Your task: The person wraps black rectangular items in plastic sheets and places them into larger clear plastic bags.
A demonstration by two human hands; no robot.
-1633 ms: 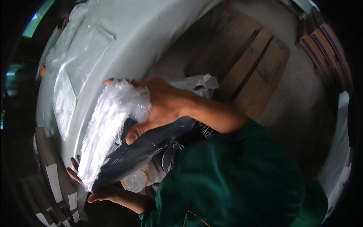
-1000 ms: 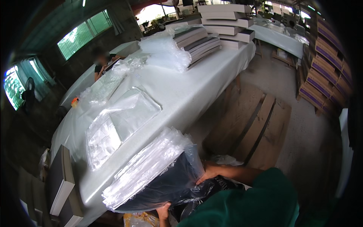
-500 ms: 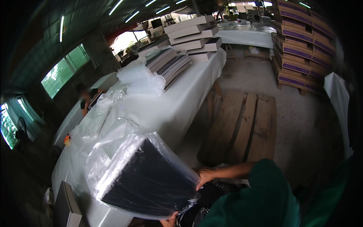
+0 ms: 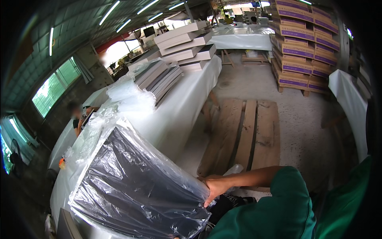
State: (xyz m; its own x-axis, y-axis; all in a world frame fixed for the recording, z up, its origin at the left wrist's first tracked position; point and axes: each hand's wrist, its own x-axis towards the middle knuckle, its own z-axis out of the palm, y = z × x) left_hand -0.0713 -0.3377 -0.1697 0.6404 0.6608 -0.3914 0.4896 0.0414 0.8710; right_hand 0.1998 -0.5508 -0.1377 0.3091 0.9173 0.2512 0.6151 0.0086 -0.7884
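Observation:
A clear plastic bag point(image 4: 135, 187) with a flat stack of black boards inside lies tilted over the near end of the covered table. Its film is wrinkled and shiny across the dark face. My right hand point(image 4: 217, 187) grips the bag's right edge, thumb on top and fingers curled under. Of my left hand point(image 4: 176, 238) just a sliver shows at the picture's lower edge, against the near edge of the bag; most of it is hidden.
A table point(image 4: 191, 99) under white plastic sheeting carries stacked boards point(image 4: 185, 44) and loose film point(image 4: 133, 91). A dark board block point(image 4: 67, 225) stands at lower left. A wooden pallet point(image 4: 248, 135) lies right, with stacked cartons point(image 4: 298, 51) beyond. Another person point(image 4: 79, 119) works across the table.
The bagged boards have swung left and spread wider across the view, their film now drawn over the dark face. My left hand has dropped mostly out of view; my right keeps its grip.

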